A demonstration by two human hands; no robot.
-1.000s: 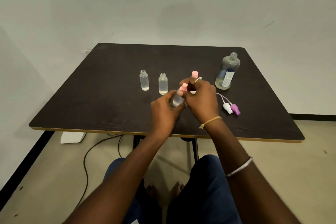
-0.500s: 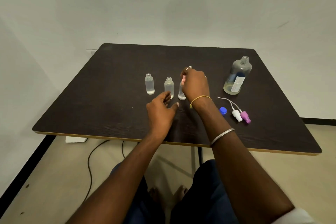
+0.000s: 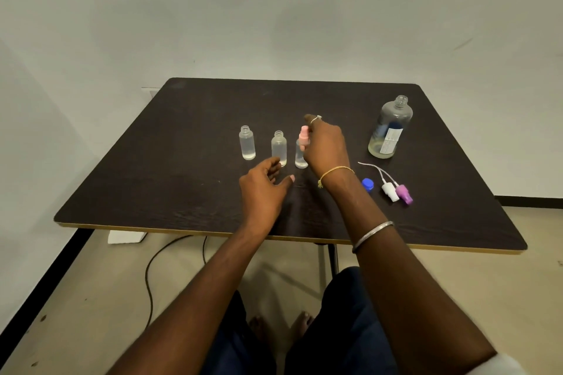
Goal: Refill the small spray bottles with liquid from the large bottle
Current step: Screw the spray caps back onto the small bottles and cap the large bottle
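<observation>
Pale wall backs the dark worktop (image 3: 182, 192). The right hand (image 3: 326, 143) appears to pinch the pink spray head (image 3: 304, 133) of the capped small bottle (image 3: 301, 158), which stands just left of its palm. The left hand (image 3: 265, 189) hovers relaxed and empty, its fingertips near the middle open bottle (image 3: 279, 148). The large bottle (image 3: 390, 131) stands uncapped, well right of the right hand. A careless pull-back by either hand could tip an uncapped bottle and spill it. A second ago both hands gripped the capped bottle nearer the body; now it stands in the row.
</observation>
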